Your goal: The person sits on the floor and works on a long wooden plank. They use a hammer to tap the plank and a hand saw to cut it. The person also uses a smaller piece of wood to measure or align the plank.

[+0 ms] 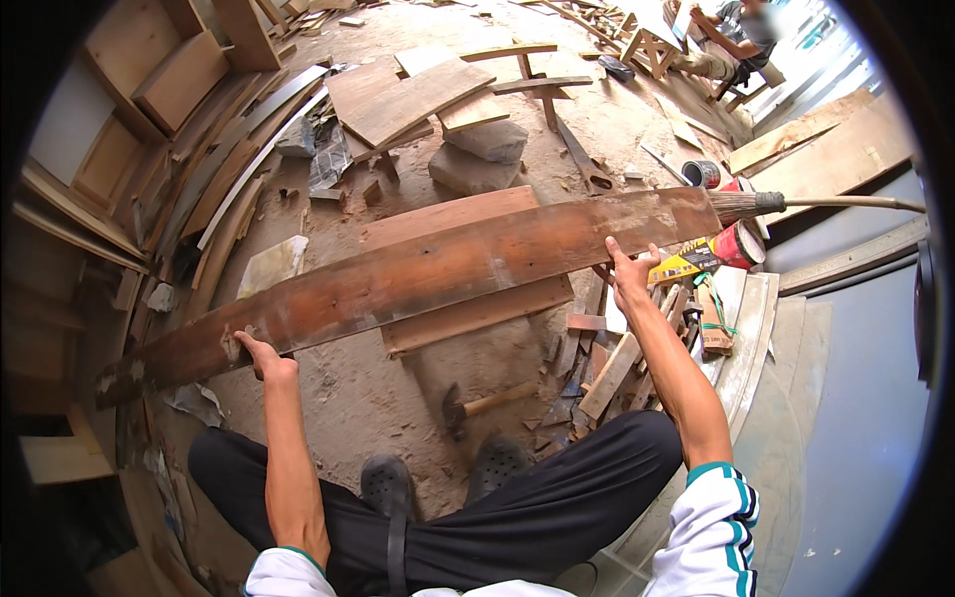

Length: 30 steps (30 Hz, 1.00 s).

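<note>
- Fingers of the left hand (263, 356) pass under the plank (428, 269) and out of sight; it is part closed on the near edge, toward the left end
- The right hand (632, 274) holds the same edge toward the right end, thumb over the top; how far its hidden fingers curl, I cannot tell
- The plank spans the view, above the floor (338, 403); its left tip fades into shadow
- Reddish wood (477, 313) shows past both long edges of the plank; its middle is covered, so one board or two cannot be told
- The hammer (500, 398) is blurred, on the floor just ahead of the shoes (388, 485)
- Bare floor opens between left hand and hammer, and again beyond the far edge, around the saw (580, 154)
- At the right end the brush (746, 204) sticks out; whether they touch is unclear
- A red can (734, 245), a yellow packet (686, 262) and offcuts (612, 373) crowd the floor's right side, near the right hand
- Timber (234, 174) lines the floor's left side; stones (477, 167) and loose boards (418, 99) lie past the far edge
- A co-worker (738, 42) sits at the floor's far right corner
</note>
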Tool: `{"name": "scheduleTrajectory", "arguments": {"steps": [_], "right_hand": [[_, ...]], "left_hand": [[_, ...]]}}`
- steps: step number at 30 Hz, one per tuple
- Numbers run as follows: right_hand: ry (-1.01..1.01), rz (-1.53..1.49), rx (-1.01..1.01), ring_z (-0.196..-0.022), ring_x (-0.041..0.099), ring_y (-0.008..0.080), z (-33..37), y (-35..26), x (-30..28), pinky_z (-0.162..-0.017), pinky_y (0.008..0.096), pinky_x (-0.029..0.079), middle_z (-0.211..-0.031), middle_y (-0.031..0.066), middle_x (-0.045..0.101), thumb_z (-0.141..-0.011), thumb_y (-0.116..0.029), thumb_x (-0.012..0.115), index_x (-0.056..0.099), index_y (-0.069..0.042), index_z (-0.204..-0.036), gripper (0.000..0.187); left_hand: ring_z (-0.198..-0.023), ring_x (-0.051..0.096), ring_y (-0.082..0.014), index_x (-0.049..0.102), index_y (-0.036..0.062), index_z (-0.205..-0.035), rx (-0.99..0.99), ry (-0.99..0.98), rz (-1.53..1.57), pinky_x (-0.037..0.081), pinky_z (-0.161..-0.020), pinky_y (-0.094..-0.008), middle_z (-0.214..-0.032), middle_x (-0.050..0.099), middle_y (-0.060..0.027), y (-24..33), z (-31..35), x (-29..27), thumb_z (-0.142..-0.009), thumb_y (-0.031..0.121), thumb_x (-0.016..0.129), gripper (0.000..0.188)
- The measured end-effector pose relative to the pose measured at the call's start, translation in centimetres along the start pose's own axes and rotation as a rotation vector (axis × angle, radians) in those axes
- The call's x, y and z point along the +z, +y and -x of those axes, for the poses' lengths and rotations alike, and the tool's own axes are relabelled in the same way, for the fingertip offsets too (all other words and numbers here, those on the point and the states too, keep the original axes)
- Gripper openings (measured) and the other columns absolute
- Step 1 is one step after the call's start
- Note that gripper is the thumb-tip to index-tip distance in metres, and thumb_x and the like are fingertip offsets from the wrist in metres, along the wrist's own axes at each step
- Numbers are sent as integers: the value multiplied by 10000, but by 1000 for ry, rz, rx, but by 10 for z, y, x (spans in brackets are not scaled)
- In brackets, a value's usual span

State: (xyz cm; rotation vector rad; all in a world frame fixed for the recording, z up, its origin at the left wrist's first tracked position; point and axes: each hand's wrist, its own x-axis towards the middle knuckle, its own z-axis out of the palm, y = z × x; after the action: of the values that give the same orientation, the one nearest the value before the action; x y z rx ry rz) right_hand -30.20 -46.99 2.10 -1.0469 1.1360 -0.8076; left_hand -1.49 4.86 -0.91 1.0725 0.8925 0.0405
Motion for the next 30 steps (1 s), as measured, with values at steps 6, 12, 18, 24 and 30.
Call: {"name": "scheduleTrajectory", "arguments": {"steps": [6,12,18,24,30], "right_hand": [[-198,459,528,-1168,532,429,17,5,0,-1045,651,379,-1352,239,501,-780,-879,511,182,-42,-1571,1198],[-480,558,570,-1332,444,361,14,20,4,-1109,558,296,-1441,176,508,-775,-923,433,487,-21,-1426,1114],[-432,193,221,-1379,395,389,40,41,41,-1047,699,294,-1529,146,438,-751,-895,506,417,-123,-1517,1091],[-160,89,633,-1376,391,446,90,16,66,-1034,763,299,-1555,176,375,-719,-918,524,361,-146,-1539,1138],[-95,-323,834,-1363,413,429,103,17,73,-1057,679,373,-1558,161,375,-739,-888,547,385,-125,-1511,1098]], "left_hand": [[-1272,523,-253,408,-77,-1429,48,137,-29,448,-1082,-430,-1451,494,-120,8,6,-4,-747,730,734,1106],[-1179,570,-238,540,-100,-1303,59,185,-86,497,-1002,-391,-1381,547,-125,-1,19,5,-708,662,817,1006],[-1122,604,-209,613,-42,-1250,55,127,12,531,-956,-386,-1304,610,-78,-8,24,9,-758,592,819,828],[-1091,621,-211,618,-46,-1244,124,143,11,538,-939,-377,-1285,627,-80,0,28,4,-774,569,817,799],[-1011,643,-202,679,-31,-1181,117,167,7,551,-877,-360,-1224,665,-77,8,31,13,-785,551,817,717]]}}
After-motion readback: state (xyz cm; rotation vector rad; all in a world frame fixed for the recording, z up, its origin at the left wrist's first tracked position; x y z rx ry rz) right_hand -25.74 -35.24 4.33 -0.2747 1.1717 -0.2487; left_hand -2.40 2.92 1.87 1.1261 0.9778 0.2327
